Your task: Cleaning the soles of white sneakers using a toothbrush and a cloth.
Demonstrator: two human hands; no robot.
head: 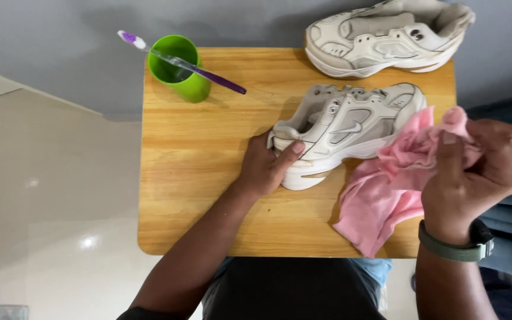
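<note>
The near sneaker (351,127), white and chunky-soled, lies across the middle of the wooden table (197,195), its heel end under the left hand (265,166) and its toe end pointing towards the right hand (475,172). The left hand's fingers are curled round the heel with the thumb laid flat along the side, which looks to me like a grip meant to keep the shoe from sliding. The right hand has its fingers bunched tight on a pink cloth (386,195), gathered into a wad that touches the shoe's toe end while the loose part trails down over the table's front edge; holding it balled up like that gives a firm pad rather than a floppy sheet.

A second sneaker (386,35) sits at the far edge of the table, well apart from the hands. At the far left corner stands a green cup (179,68) with a purple toothbrush (191,65) resting across its rim, bristle end poking out past the table.

I can't tell whether the cup holds anything, nor whether the cloth is wet. The left hand hides the shoe's heel, the cloth covers the toe tip, and most of the right hand's fingers are buried in the fabric. A dark green band (454,249) circles the right wrist.
</note>
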